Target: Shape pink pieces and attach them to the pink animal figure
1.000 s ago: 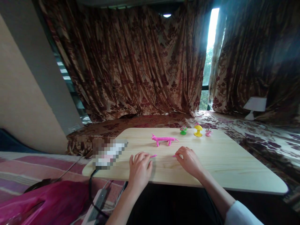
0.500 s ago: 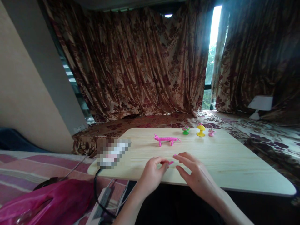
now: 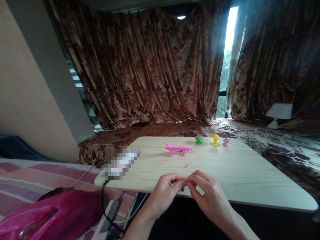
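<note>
3 small domed models at the table's (image 3: 262,181) far edge — 1 green (image 3: 199,140), 1 yellow (image 3: 215,140), 1 pale pink (image 3: 226,142). 1 pink animal fig. (image 3: 178,148), matte, tube-shaped body, thin tail, stands nr. the middle of the pale wood-grain top. 1 loose pink pc. (image 3: 187,166) btwn it & the hands. L hand (image 3: 166,191) & R hand (image 3: 210,193) meet over the near edge, fingertips pinched — R w/ a pink bit (image 3: 192,182), L's grip hidden, can't tell.

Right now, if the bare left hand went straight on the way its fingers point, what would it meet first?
Most likely the bare right hand, close ahead of the left hand; whether the two already touch is hard to tell.
</note>
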`<state>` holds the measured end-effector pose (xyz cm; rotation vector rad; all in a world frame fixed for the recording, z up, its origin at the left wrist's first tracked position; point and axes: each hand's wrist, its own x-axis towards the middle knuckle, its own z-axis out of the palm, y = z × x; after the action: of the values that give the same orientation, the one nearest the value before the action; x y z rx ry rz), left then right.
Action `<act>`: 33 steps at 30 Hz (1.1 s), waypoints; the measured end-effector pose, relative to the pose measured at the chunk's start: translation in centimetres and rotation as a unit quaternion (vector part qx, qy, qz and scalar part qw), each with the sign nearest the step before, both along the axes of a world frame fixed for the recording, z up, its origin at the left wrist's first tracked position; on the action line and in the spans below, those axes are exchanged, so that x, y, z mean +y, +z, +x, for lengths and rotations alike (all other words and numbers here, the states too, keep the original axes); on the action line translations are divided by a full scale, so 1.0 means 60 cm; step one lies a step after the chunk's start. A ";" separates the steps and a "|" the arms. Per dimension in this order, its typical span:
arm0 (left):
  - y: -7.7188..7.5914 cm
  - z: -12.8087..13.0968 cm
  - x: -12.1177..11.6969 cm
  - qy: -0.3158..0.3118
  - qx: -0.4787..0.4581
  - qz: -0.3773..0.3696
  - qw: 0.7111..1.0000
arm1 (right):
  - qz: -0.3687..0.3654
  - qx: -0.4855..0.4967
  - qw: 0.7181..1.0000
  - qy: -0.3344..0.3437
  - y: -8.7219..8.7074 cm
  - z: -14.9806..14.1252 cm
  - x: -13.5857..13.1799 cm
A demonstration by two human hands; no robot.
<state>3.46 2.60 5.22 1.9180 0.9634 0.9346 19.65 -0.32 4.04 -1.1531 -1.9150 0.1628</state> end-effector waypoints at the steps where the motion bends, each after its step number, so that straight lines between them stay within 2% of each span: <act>1: 0.000 -0.001 -0.003 0.005 0.004 0.005 1.000 | -0.011 0.013 1.000 -0.009 -0.003 0.002 0.003; 5: -0.003 -0.009 0.008 0.045 0.030 0.052 0.997 | -0.034 0.031 0.998 -0.053 -0.025 0.033 0.022; 9: -0.019 -0.021 0.073 0.142 0.074 0.132 0.978 | -0.051 0.022 0.997 -0.048 -0.048 0.067 0.033; 12: -0.039 -0.026 0.120 0.194 0.121 0.173 0.958 | -0.062 0.008 0.997 -0.046 -0.060 0.074 0.033; 15: -0.057 -0.029 0.134 0.211 0.161 0.207 0.942 | -0.065 -0.010 0.997 -0.044 -0.065 0.071 0.032; 19: -0.066 -0.039 0.122 0.208 0.186 0.241 0.930 | -0.064 -0.023 0.997 -0.037 -0.066 0.068 0.031; 23: -0.061 -0.048 0.105 0.218 0.181 0.261 0.923 | -0.061 -0.005 0.997 -0.044 -0.062 0.066 0.025; 25: -0.056 -0.044 0.086 0.224 0.170 0.265 0.922 | -0.058 0.005 0.997 -0.045 -0.057 0.062 0.019; 28: -0.049 -0.020 0.038 0.217 0.143 0.261 0.930 | -0.044 0.032 0.998 -0.032 -0.044 0.049 0.009; 29: -0.048 -0.009 0.019 0.200 0.127 0.253 0.938 | -0.037 0.047 0.998 -0.023 -0.038 0.043 0.005; 31: -0.044 0.014 -0.013 0.134 0.022 0.175 0.975 | -0.026 0.079 0.997 -0.002 -0.028 0.031 -0.004; 33: -0.040 0.030 -0.033 0.105 -0.055 0.110 0.987 | -0.022 0.099 0.995 0.020 -0.020 0.020 -0.011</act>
<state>5.27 0.61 2.82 1.9460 1.0485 1.3034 20.87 -1.00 2.86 -1.0860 -1.7675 0.3303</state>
